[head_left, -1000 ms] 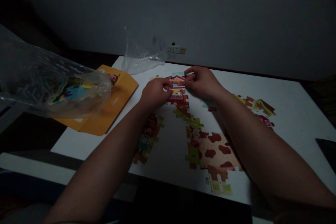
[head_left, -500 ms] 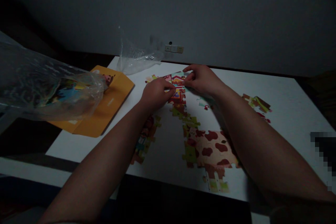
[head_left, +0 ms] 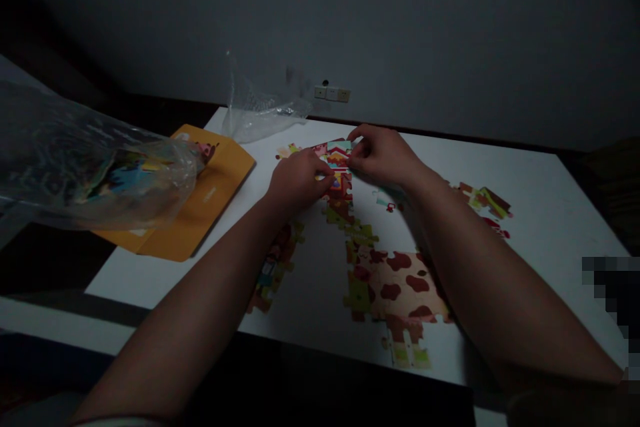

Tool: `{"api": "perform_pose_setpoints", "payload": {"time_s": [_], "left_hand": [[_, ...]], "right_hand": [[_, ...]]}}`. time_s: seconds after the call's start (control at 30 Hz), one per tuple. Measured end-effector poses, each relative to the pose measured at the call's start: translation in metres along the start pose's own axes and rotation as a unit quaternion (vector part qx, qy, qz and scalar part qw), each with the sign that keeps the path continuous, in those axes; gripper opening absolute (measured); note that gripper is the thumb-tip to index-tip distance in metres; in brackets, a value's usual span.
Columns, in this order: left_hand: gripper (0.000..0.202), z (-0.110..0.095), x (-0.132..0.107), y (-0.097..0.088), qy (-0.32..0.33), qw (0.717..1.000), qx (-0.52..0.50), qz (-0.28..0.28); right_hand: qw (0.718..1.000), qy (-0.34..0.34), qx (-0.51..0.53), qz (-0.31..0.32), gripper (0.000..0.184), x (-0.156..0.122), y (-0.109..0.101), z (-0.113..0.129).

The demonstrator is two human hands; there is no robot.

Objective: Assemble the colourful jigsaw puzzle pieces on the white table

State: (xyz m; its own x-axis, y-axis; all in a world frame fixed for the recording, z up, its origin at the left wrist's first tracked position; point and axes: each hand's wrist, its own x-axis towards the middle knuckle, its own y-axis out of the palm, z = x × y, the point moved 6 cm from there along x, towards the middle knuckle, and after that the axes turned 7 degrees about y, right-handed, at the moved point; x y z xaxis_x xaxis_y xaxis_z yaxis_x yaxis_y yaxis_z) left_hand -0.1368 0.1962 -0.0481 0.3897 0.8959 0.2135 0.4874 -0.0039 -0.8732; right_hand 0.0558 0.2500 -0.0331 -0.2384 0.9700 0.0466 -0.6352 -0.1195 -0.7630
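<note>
On the white bench (head_left: pixel 545 203), left hand (head_left: pixel 299 175) and right hand (head_left: pixel 379 152) touch the house puzzle (head_left: pixel 339 159); whether either grips, I cannot tell.

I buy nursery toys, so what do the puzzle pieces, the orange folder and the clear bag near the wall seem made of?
Puzzle pieces: probably matte printed cardboard; flat and stiff-looking, with cut tabs. Orange folder: likely matte card, with straight creases, though dim light hides its texture. Clear bag: apparently thin, glossy plastic film; it is see-through, crinkled and catches highlights.
</note>
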Motion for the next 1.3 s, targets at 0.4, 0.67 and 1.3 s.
{"api": "perform_pose_setpoints", "payload": {"time_s": [0.4,0.67,1.3], "left_hand": [[0.030,-0.004,0.000,0.000,0.034,0.999,0.028,0.025],[0.066,-0.033,-0.011,0.020,0.100,0.991,0.070,0.047],[0.090,-0.034,-0.018,0.038,0.080,0.978,0.124,0.148]], "right_hand": [[0.998,-0.028,-0.047,0.011,0.022,0.003,0.003,-0.010],[0.991,-0.052,-0.117,-0.024,0.035,0.007,0.002,-0.010],[0.973,-0.141,-0.173,0.064,0.057,0.002,0.023,-0.009]]}}
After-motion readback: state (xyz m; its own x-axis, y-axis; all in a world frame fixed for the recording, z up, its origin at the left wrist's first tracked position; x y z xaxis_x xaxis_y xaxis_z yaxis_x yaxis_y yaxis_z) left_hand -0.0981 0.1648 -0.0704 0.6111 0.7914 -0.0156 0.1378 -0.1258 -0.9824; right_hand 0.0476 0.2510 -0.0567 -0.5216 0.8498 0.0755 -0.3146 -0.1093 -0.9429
